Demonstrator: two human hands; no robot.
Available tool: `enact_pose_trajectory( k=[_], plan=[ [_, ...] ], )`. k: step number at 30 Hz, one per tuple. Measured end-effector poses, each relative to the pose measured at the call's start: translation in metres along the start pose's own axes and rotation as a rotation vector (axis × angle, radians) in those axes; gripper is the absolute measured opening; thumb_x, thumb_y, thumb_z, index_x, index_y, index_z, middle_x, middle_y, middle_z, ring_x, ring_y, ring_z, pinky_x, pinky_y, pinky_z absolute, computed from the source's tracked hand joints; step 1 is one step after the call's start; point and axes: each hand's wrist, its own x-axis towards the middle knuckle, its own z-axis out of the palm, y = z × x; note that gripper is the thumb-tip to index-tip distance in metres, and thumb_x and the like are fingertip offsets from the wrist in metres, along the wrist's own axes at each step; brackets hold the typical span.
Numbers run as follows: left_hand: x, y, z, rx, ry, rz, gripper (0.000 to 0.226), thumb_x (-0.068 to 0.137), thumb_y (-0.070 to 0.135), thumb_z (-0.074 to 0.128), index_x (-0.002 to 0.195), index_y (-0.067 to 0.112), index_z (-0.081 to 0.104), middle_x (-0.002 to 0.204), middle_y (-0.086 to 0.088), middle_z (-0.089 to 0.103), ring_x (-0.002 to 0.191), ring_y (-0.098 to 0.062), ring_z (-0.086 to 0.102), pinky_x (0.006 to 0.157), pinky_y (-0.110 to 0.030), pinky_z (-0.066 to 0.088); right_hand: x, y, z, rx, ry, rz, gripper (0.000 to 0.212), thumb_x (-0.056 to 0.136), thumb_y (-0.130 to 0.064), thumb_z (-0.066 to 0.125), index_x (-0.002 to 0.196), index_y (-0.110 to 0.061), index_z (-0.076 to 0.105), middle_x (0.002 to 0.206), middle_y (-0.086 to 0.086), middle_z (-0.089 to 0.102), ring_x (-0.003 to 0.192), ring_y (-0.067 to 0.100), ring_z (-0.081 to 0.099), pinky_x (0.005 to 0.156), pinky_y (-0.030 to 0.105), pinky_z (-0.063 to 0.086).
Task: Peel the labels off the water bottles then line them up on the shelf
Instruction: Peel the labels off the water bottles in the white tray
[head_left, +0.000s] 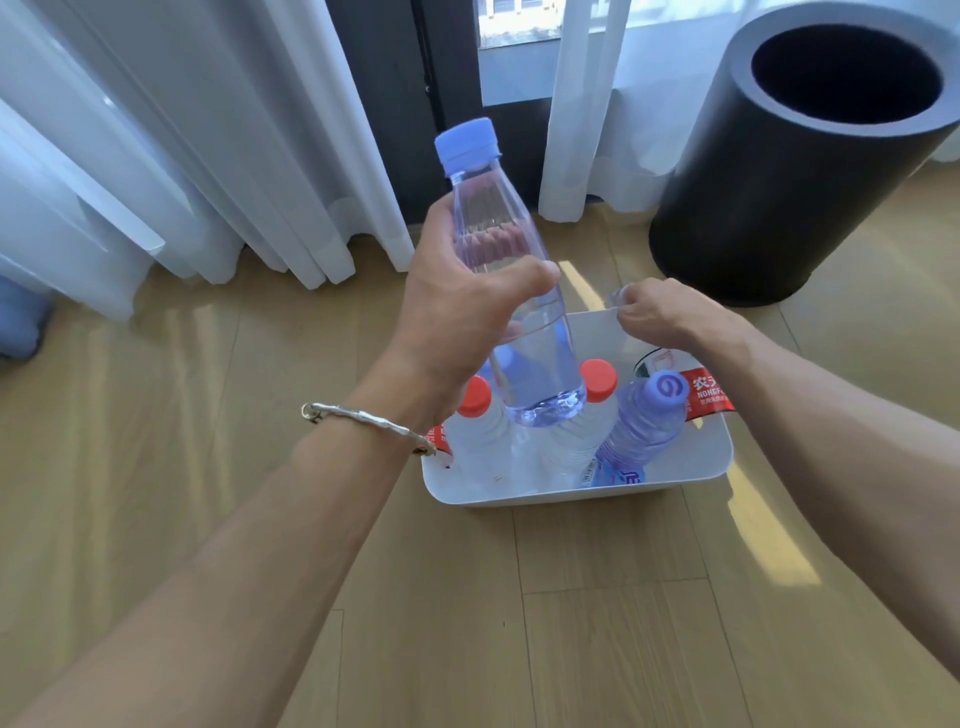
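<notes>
The held bottle (537, 374) hangs just above the white tub (571, 500). Its long axis is tilted, with the pale blue cap pointing up and away and the base down toward the tub, and its sides are clear. The left hand (452, 312) wraps its middle, thumb across the front, with a bracelet (363, 418) on the wrist. Over the tub's far rim, the right hand (670, 317) is curled, pinching a scrap of clear film (618, 297). In the tub are two red-capped bottles (478, 431) standing upright and one purple-capped bottle (649, 426) leaning. A black cylinder (779, 208) stands beyond the tub, to its right.

1 head view, looking forward-down, close over white bin (675, 467) on floor.
</notes>
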Motion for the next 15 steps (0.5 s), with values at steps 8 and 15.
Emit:
enact_pose_trajectory(
  k=[8,15],
  plan=[
    [0.004,0.004,0.017,0.001,-0.004,0.013,0.061,0.063,0.013,0.068,0.120,0.020,0.049,0.093,0.004,0.061,0.087,-0.014,0.063,0.078,-0.055,0.057,0.004,0.001,0.002,-0.095,0.018,-0.058,0.039,0.097,-0.014,0.035,0.131,-0.011,0.055,0.128,0.020,0.059,0.106,0.036,0.057,0.085,0.035,0.044],
    [0.012,0.011,0.022,-0.013,-0.008,0.022,0.068,0.065,0.013,0.067,0.129,0.024,0.046,0.096,0.003,0.059,0.096,-0.021,0.062,0.081,-0.060,0.055,0.007,0.005,0.001,-0.158,0.012,-0.077,0.030,0.099,-0.023,0.038,0.116,-0.010,0.060,0.105,0.013,0.062,0.083,0.028,0.052,0.070,0.032,0.040]
  ],
)
